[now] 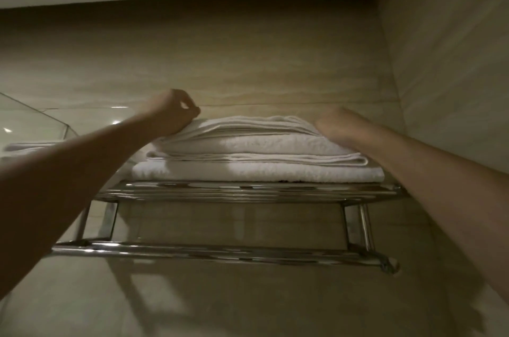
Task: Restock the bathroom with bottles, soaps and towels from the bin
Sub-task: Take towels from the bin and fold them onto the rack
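Reaching up to folded white towels [256,149] stacked on chrome wall rack [248,192]. Left hand [175,112] curled on top-left corner, right hand [332,126] against right end, well apart. Cannot tell whether either grips.

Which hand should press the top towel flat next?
Likely left. The left hand rests on the left end of the top towel; the right hand sits lower, beside the stack.

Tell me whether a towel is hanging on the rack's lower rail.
No: the lower rail is bare chrome, while the folded white towels all sit stacked on the rack's top shelf.
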A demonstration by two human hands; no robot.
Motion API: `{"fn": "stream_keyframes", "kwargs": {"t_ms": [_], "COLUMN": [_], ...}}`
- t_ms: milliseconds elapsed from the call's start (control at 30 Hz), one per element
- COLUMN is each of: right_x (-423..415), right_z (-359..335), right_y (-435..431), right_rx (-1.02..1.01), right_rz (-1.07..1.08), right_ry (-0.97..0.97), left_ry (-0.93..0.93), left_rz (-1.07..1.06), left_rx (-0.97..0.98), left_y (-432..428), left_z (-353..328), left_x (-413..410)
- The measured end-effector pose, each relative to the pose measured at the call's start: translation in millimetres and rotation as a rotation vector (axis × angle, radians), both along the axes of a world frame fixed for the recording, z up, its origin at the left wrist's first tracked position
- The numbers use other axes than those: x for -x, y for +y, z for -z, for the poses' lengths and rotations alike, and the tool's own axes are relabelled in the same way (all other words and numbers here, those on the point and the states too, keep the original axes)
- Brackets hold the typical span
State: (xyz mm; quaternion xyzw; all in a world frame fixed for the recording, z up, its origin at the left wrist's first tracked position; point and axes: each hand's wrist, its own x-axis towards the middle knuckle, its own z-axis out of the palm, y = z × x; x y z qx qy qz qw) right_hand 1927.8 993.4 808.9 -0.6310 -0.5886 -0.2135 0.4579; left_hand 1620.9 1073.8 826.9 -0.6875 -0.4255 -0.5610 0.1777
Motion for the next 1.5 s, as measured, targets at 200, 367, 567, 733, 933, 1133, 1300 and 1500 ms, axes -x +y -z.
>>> {"fn": "stream_keyframes", "kwargs": {"t_ms": [200, 367, 567, 733, 933, 1133, 1300, 1500], "right_x": [25.7, 39.0, 28.9, 34.1, 53.6, 80.3, 99.9, 117.4], "right_z": [26.6, 38.0, 55.9, 81.6, 130.6, 195.9, 279.7, 402.5], "right_y": [-21.1, -31.7, -34.5, -44.9, -74.5, -102.7, -123.2, -142.0], "right_rx": [-0.119, -0.049, -0.032, -0.021, 0.018, 0.031, 0.176, 0.473], "right_rz": [-0.033, -0.077, 0.102, 0.145, 0.2, 0.175, 0.124, 0.028], "right_ry": [-0.356, -0.486, -0.548, -0.573, -0.538, -0.496, -0.49, -0.414], "left_ry": [0.574, 0.554, 0.527, 0.546, 0.44, 0.47, 0.513, 0.528], "left_rz": [-0.109, -0.105, -0.147, -0.092, -0.045, 0.019, 0.087, 0.141], "left_rx": [-0.165, -0.182, -0.086, 0.016, -0.051, 0.013, 0.253, 0.579], "left_y": [-40.1, -41.0, -35.8, -54.2, -84.5, -117.0, -136.0, -162.0], "left_z": [47.7, 53.0, 56.6, 91.9, 139.9, 224.6, 316.1, 445.2], "left_x": [-23.3, 3.2, 6.8, 9.6, 28.3, 48.8, 60.7, 66.2]}}
